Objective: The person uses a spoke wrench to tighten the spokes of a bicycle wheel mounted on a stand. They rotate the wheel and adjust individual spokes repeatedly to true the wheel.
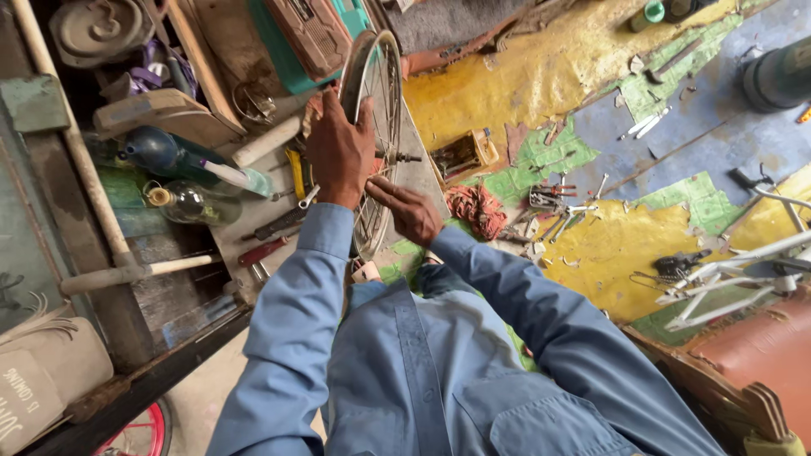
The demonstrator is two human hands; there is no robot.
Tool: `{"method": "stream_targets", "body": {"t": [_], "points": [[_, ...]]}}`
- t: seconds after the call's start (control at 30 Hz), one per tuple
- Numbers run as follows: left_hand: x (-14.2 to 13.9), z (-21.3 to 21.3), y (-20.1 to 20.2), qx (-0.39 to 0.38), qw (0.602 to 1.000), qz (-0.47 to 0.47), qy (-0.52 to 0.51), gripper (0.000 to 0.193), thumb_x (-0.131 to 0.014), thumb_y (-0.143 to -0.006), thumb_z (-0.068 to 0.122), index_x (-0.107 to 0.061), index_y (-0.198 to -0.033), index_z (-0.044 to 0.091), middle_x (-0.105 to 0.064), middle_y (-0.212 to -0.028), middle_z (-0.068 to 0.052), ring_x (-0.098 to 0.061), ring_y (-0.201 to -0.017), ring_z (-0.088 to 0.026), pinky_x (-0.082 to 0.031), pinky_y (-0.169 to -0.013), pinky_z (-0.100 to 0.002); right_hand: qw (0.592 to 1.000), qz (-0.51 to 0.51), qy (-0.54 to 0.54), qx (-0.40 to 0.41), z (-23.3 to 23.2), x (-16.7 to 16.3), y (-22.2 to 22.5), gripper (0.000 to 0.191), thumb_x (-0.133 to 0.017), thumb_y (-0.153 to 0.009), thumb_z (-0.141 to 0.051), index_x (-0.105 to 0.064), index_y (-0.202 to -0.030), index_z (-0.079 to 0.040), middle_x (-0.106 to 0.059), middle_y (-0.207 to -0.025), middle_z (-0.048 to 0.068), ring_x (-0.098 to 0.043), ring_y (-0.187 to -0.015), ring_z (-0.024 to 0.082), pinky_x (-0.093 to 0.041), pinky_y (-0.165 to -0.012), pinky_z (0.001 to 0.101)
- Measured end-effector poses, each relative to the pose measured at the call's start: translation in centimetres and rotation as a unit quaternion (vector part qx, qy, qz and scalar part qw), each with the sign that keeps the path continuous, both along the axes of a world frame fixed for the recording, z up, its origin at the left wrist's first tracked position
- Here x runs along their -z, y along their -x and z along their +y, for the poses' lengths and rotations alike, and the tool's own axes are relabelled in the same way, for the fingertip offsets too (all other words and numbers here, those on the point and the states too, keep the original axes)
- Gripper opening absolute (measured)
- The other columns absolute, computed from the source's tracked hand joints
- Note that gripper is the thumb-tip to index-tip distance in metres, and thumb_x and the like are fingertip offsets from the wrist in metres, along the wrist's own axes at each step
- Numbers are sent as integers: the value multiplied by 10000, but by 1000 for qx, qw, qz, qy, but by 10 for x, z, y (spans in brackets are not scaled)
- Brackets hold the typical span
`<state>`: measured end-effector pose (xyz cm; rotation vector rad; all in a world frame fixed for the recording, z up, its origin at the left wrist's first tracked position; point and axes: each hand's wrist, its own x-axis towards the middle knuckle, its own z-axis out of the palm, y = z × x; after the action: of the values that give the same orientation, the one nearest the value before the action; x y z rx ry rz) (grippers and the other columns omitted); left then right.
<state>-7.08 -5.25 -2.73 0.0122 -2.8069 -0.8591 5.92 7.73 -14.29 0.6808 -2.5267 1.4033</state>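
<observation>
**Hands on a bike wheel**

Wheel (378, 127) stands on its edge in the upper middle of the frame, thin and silver, with many spokes. The left hand (340, 152) is wrapped around its rim near the top and holds it tight. The right hand (407, 209) sits lower, just right of center, with its fingers stretched toward the spokes and touching them. Both arms wear blue sleeves. A red rag (476, 209) lies near the right hand on the painted floor (524, 76), which is yellow, green and blue. Small metal tools (553, 203) lie scattered further right. A glass bottle (190, 203) rests at the left among clutter. A white bike frame (743, 279) lies at the right edge.
</observation>
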Motion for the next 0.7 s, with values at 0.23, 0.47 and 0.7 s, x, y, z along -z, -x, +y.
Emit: {"method": "stream_targets", "body": {"t": [0.23,0.47,0.7], "points": [[-3,-5,0,3,1000,-19,-21,552,-624,-1022,464,-579,-1273,-26,-709,-1143,-269,-711,-1029,-437,-573,-877,-511,912,-226,305,-159,-3,25,-10,680,-393,-963,186,-541,-1569,-86,-553,-1590,248,-516,-1473,387,-396,-1236,453],[-5,-3,-1,-12,1000,4,-17,587,-634,-1000,452,-552,-1321,-32,-709,-1112,-296,-722,-938,-445,-581,-789,-517,995,38,35,-89,-9,13,-7,694,-497,-797,111,-578,-1459,-81,-602,-1452,143,-692,-1237,299,-586,-1060,401],[-21,2,-5,-20,999,-27,-7,553,-622,-1001,466,-568,-1301,4,-733,-1009,-276,-720,-880,-464,-578,-774,-540,999,8,31,-8,22,3,13,653,-435,-892,177,-596,-1449,-125,-570,-1519,140,-690,-1254,314,-624,-944,347]]}}
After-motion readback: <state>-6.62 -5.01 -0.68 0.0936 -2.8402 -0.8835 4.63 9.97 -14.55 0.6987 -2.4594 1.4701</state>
